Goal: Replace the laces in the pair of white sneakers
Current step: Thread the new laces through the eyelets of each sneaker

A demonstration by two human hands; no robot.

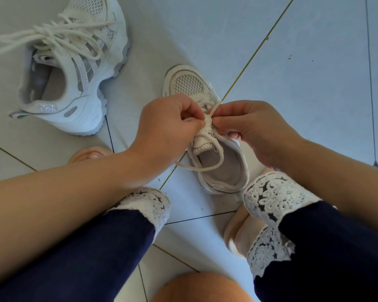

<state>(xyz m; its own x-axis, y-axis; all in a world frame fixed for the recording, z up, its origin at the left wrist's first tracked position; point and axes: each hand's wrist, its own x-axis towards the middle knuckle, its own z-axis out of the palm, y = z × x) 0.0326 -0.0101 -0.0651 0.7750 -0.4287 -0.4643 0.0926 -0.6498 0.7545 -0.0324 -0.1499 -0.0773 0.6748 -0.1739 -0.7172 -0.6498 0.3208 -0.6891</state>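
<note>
The pale grey glossy tiled floor (303, 62) carries both shoes. The white mesh sneaker with glittered side straps (79, 68) lies at the far left, tipped onto its side. It is threaded, and its thick cream lace is loosely knotted. The second white mesh sneaker (189, 83) stands upright between the person's feet, toe pointing away.

The left hand (168, 125) and right hand (258, 125) meet over the padded tongue (207, 136). Each hand pinches the thick cream cord lace (215, 107) between thumb and curled fingers. One strand rises between the hands. A slack loop (205, 170) hangs across the shoe opening. The eyelets are hidden beneath the hands.

Hazards, as judged:
- An uneven pull would leave one end short for tying.
- A slipped pinch would release tension, and the crossing would loosen.
- The slack loop could snag on the collar or the tongue and twist the lace.
- The unsteadied shoe could slide on the smooth tile under a sharp tug.

Surface: large tiles divided by thin dark grout lines (370, 83). One yellowish diagonal joint (249, 59) passes under the near shoe. A few dark specks (289, 58) lie near it. No walls or furniture are in view.
</note>
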